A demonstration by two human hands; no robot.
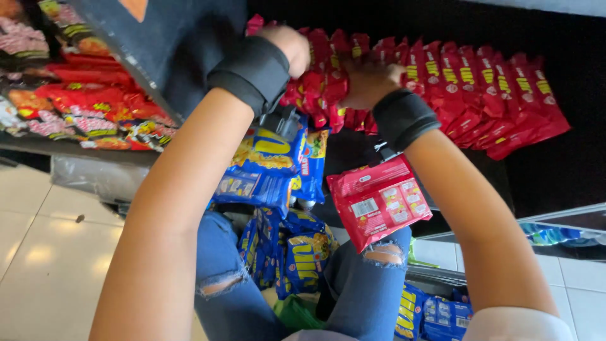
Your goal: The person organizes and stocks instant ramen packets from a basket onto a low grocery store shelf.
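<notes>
Two hands work the same row: your left hand (287,47) and right hand (369,82) both close on a bunch of red packets (328,79) at 12 o'clock, standing on the dark shelf (568,177), though the grip looks partly hidden. More red packets (492,95) stand in line toward 2 o'clock. One loose red packet (379,201) rests on your knee and could slide off if you shift; blue packets (271,164) hang at centre.

Two hands, left hand (287,47) and right hand (369,82), each above one of two black wristbands (252,71). One loose red packet (377,201) at centre; upper-right red packets (486,95) too overlapped to count.
</notes>
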